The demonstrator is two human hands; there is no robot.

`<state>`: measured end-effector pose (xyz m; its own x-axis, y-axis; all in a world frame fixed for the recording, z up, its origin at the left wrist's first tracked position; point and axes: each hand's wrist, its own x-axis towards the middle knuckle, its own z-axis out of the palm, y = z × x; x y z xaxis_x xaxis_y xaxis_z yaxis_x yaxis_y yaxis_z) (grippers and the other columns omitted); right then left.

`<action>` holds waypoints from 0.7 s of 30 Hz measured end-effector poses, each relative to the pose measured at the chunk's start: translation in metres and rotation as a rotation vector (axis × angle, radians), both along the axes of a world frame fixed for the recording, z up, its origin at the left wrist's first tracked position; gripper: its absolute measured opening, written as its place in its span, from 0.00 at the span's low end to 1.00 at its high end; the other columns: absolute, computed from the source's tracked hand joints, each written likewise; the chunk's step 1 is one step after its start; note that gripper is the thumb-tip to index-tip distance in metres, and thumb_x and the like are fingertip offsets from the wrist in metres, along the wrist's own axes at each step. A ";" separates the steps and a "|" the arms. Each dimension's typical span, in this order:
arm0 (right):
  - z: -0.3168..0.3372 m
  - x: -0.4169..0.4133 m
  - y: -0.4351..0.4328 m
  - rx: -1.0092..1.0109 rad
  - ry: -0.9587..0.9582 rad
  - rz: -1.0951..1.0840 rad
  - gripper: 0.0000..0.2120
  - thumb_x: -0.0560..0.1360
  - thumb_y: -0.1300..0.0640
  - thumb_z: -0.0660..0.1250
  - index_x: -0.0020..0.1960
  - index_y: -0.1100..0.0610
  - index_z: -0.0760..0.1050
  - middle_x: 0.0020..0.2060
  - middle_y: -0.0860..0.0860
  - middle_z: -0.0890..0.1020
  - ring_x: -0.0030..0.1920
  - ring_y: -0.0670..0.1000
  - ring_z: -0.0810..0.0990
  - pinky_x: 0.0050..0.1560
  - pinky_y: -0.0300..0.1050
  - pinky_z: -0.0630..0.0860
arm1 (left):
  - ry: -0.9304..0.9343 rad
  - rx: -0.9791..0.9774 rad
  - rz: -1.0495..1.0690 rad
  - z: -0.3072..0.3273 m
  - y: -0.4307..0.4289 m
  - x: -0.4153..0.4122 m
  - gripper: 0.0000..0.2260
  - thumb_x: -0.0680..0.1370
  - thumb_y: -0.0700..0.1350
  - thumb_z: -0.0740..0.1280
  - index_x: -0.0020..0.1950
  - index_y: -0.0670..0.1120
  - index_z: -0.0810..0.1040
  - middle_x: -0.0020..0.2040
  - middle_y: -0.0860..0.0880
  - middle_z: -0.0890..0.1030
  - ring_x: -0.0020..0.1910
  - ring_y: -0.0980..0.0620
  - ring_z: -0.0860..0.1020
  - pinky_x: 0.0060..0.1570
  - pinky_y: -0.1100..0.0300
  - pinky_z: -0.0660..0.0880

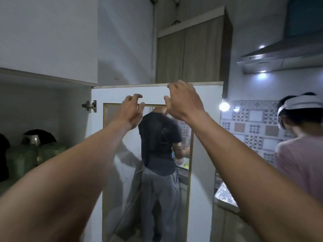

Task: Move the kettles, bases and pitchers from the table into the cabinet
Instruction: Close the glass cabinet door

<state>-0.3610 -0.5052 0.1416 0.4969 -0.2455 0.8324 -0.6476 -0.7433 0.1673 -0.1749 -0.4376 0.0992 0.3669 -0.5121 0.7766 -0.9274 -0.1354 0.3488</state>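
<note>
The cabinet (43,105) stands open on the left, its white door (204,119) swung out in front of me with a gold-framed glass panel. Inside on the shelf sits a steel kettle (34,139) with a black lid and handle, among dim green shapes. Both my arms reach up before the door. My left hand (132,112) hovers near the panel's upper frame, fingers curled and apart, holding nothing. My right hand (183,100) is raised near the door's top edge, fingers spread and empty. No table is in view.
Through the glass panel a person in a dark shirt and grey trousers (160,151) stands at a counter. Another person in a pink shirt (300,154) stands at the right. A range hood (279,56) with lights and a wooden wall cabinet (190,49) hang above.
</note>
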 end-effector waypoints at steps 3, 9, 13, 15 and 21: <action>0.014 -0.034 -0.019 -0.055 0.001 -0.071 0.20 0.81 0.50 0.57 0.67 0.60 0.72 0.67 0.58 0.77 0.73 0.59 0.67 0.75 0.64 0.60 | -0.083 -0.061 -0.039 0.025 -0.034 -0.032 0.19 0.83 0.51 0.53 0.74 0.50 0.64 0.71 0.41 0.68 0.66 0.38 0.71 0.64 0.44 0.69; 0.019 -0.072 -0.052 0.048 0.008 -0.204 0.26 0.82 0.44 0.53 0.75 0.56 0.66 0.77 0.58 0.65 0.80 0.61 0.55 0.76 0.69 0.49 | -0.229 -0.034 -0.060 0.045 -0.077 -0.068 0.21 0.84 0.51 0.51 0.76 0.50 0.64 0.73 0.42 0.68 0.72 0.39 0.66 0.68 0.40 0.66; 0.018 -0.085 -0.065 0.150 0.023 -0.201 0.26 0.83 0.46 0.52 0.77 0.57 0.61 0.76 0.58 0.66 0.78 0.61 0.57 0.74 0.71 0.51 | -0.203 0.053 -0.032 0.044 -0.091 -0.073 0.23 0.84 0.55 0.47 0.79 0.53 0.58 0.77 0.44 0.62 0.77 0.41 0.58 0.70 0.33 0.60; 0.021 -0.087 -0.062 0.177 0.036 -0.182 0.24 0.83 0.50 0.52 0.75 0.59 0.64 0.74 0.58 0.68 0.75 0.60 0.62 0.74 0.71 0.55 | -0.163 0.098 -0.035 0.046 -0.088 -0.076 0.24 0.84 0.56 0.46 0.80 0.54 0.55 0.80 0.45 0.57 0.79 0.42 0.53 0.72 0.33 0.57; 0.026 -0.101 -0.024 0.214 0.025 -0.129 0.17 0.80 0.58 0.55 0.66 0.61 0.71 0.67 0.58 0.74 0.68 0.61 0.68 0.70 0.67 0.63 | -0.113 0.193 -0.091 0.042 -0.057 -0.099 0.24 0.84 0.56 0.45 0.81 0.55 0.49 0.81 0.44 0.49 0.80 0.42 0.48 0.74 0.36 0.54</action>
